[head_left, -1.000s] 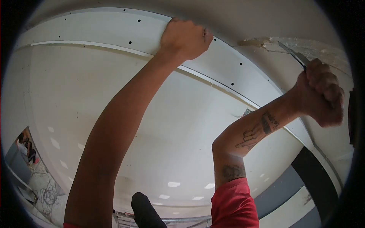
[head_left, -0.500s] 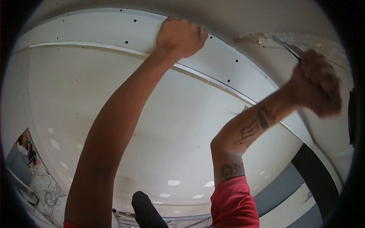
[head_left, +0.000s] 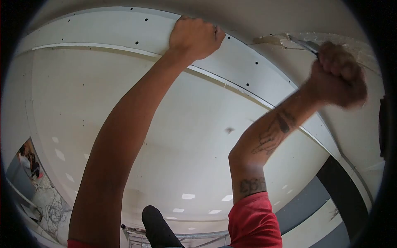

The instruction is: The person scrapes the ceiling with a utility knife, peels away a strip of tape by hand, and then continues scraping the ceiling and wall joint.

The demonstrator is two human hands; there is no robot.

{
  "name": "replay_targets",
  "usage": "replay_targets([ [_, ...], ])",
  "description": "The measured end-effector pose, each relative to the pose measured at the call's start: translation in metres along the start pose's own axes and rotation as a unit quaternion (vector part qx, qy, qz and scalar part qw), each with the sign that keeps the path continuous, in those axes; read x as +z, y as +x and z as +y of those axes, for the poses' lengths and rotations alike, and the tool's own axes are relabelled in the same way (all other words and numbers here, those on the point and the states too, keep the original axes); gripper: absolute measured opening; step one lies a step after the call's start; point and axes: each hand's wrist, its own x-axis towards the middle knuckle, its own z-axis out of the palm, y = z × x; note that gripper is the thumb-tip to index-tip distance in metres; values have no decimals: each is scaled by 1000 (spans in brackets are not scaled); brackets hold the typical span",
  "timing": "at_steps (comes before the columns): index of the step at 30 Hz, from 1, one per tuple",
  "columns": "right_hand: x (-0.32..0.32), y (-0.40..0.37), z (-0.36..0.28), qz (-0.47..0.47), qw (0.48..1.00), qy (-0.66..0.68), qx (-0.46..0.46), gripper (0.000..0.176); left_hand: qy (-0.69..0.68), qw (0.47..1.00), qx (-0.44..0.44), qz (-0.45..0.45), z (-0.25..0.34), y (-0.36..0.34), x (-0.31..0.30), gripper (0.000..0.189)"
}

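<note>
Hands stand well apart, knife beside ragged edge.

One wide, head-worn forward view

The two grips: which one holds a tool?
The right grip: a thin tool juts from its closed fist. The left grip, at the upper edge of the white strip, shows no tool.
</note>
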Motion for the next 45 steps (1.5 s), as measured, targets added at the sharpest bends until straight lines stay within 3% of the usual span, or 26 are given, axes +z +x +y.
replay_targets([
  [1, -14, 10, 5, 2, 1000, 2, 0, 40, 3, 1000, 0, 1, -1, 1, 0, 49],
  [2, -40, 27, 15, -181, 965, 158, -101, 33, 12, 999, 5, 32, -3, 2, 1, 49],
  [3, -53, 33, 8, -354, 867, 297, -188, 29, 14, 998, 12, 57, 0, -1, 1, 49],
  [5, -58, 19, 14, -317, 859, 375, -143, 34, 20, 1000, 1, -9, 0, 1, -3, 48],
  [8, 8, 0, 4, -10, 995, 98, -4, 41, 12, 1000, -2, -8, 2, 0, 0, 47],
  [9, -2, 8, 7, -9, 995, 100, -5, 41, -7, 1000, -6, -1, 2, 1, 3, 47],
  [11, -40, 27, 5, -198, 916, 320, -135, 40, -30, 1000, -8, -1, 2, -1, 4, 47],
  [13, -40, 20, -2, -203, 886, 409, -78, 39, -3, 1000, -1, 7, 1, 0, 7, 47],
  [16, 8, 3, -2, 50, 996, 69, 21, 33, -3, 1000, -17, -12, 1, -2, -5, 48],
  [17, 3, 7, -2, 51, 996, 70, 20, 33, 0, 999, -31, -29, 0, 0, -4, 48],
  [19, -23, 21, -5, -118, 945, 293, -87, 35, 6, 1000, -17, -24, -3, 0, -6, 47],
  [20, -34, 20, -2, -148, 890, 425, -73, 36, 8, 1000, -2, -20, -1, -1, -5, 47],
  [21, -27, 18, -2, -149, 889, 426, -76, 36, 9, 1000, -2, -17, -2, 0, -9, 47],
  [23, -2, 7, 0, -55, 979, 196, -23, 36, 12, 999, -6, -29, 1, -2, -12, 47],
  [25, -4, 14, 0, -5, 997, 78, 0, 36, -5, 1000, -9, -8, 2, -1, -8, 47],
  [27, -37, 30, -3, -282, 892, 326, -133, 31, -25, 1000, -10, 4, 3, -2, -4, 47],
  [29, -37, 21, 15, -273, 875, 371, -149, 28, 4, 1000, -2, -11, 2, -1, -8, 46],
  [31, -2, 9, 24, -83, 971, 219, -39, 43, -2, 1000, -7, -16, 1, -2, -8, 45],
  [33, -23, 8, 20, -42, 980, 50, -189, 19, 0, 1000, -12, -14, -3, 3, -8, 45],
  [35, -55, 29, 8, -261, 891, 349, -125, 12, 34, 999, 7, 16, -2, -2, -2, 45],
  [37, -39, 15, -14, -227, 895, 379, -65, 14, 21, 1000, 4, -8, 1, -1, -8, 46],
  [39, 7, 6, -11, -83, 979, 185, -24, 29, -4, 1000, -10, -17, 1, -2, -8, 47],
  [41, 9, 10, -9, -4, 996, 88, -7, 37, 8, 1000, -2, 7, -3, -2, -1, 49],
  [43, -26, 22, -11, -159, 947, 256, -109, 40, 12, 1000, 9, 24, 0, -6, -2, 52],
  [44, -32, 20, -6, -157, 891, 422, -57, 40, 15, 1000, 9, 15, 0, -6, -6, 53],
  [45, -26, 15, 1, -158, 891, 422, -58, 40, 19, 1000, 9, 8, 0, -6, -10, 53],
])
